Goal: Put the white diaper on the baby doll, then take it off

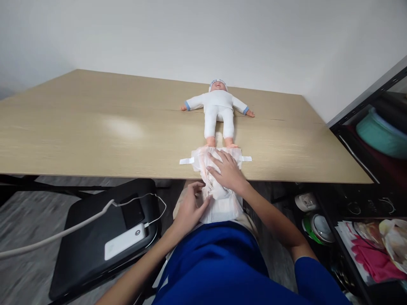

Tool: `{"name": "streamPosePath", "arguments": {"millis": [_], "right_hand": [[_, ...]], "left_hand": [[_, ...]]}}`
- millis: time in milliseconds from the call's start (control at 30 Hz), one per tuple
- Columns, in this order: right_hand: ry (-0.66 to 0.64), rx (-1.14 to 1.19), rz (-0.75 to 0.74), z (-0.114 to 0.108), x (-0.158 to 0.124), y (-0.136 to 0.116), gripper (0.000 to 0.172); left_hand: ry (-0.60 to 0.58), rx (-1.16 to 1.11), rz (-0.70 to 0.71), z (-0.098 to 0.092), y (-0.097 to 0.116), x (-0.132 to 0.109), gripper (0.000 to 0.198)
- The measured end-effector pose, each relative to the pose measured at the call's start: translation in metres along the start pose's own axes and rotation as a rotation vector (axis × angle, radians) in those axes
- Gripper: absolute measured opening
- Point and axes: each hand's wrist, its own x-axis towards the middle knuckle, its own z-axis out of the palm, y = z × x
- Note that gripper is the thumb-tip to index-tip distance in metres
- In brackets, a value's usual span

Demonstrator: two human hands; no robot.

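An unfolded white diaper (219, 205) lies partly on the table's front edge and hangs down over my lap, its two side tabs spread out. My right hand (227, 171) rests on its upper part, palm down with fingers spread. At the diaper's left side is my left hand (190, 205), its thumb lying on the diaper and apart from the bent fingers; some fingertips are hidden against the diaper's edge. Just beyond the diaper, a baby doll (218, 101) in white clothes and a printed cap lies on its back, arms outstretched, feet by the diaper's far edge.
The wooden table (127, 101) meets a white wall. Below at left, a black seat (92, 233) carries a white power bank (124, 242), a cable and a dark phone (132, 212). On the right, a dark shelf holds a teal bowl (381, 131), pink cloth (375, 258) and other items.
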Motion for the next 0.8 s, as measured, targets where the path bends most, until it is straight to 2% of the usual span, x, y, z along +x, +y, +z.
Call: {"name": "streamPosePath", "arguments": {"millis": [67, 133, 200, 267, 333, 433, 500, 600, 800], "right_hand": [[-0.004, -0.007, 0.006, 0.007, -0.001, 0.003, 0.060], [0.002, -0.013, 0.011, 0.009, -0.003, 0.004, 0.061], [0.007, -0.012, 0.017, 0.009, -0.005, 0.003, 0.061], [0.007, -0.006, 0.022, 0.009, -0.006, 0.002, 0.061], [0.009, -0.001, 0.028, 0.010, -0.006, 0.002, 0.060], [0.020, 0.008, 0.033, 0.011, -0.007, 0.001, 0.060], [0.029, 0.013, 0.028, 0.011, -0.008, 0.000, 0.060], [0.037, 0.016, 0.023, 0.012, -0.010, -0.001, 0.061], [-0.010, 0.031, 0.012, 0.012, -0.010, 0.000, 0.067]], "left_hand": [[0.081, 0.163, 0.166, -0.017, -0.001, 0.014, 0.022], [0.099, 0.250, 0.306, -0.033, -0.002, 0.043, 0.018], [0.054, 0.307, 0.426, -0.045, 0.001, 0.088, 0.021], [-0.003, 0.382, 0.537, -0.050, 0.008, 0.142, 0.027], [-0.106, 0.492, 0.651, -0.045, 0.019, 0.196, 0.040], [-0.428, 0.635, 0.852, -0.029, 0.034, 0.256, 0.063], [-0.594, 0.710, 0.961, -0.018, 0.038, 0.277, 0.076], [-0.663, 0.738, 1.041, -0.006, 0.036, 0.290, 0.080], [-0.585, 0.551, 1.107, 0.003, 0.027, 0.298, 0.028]]}}
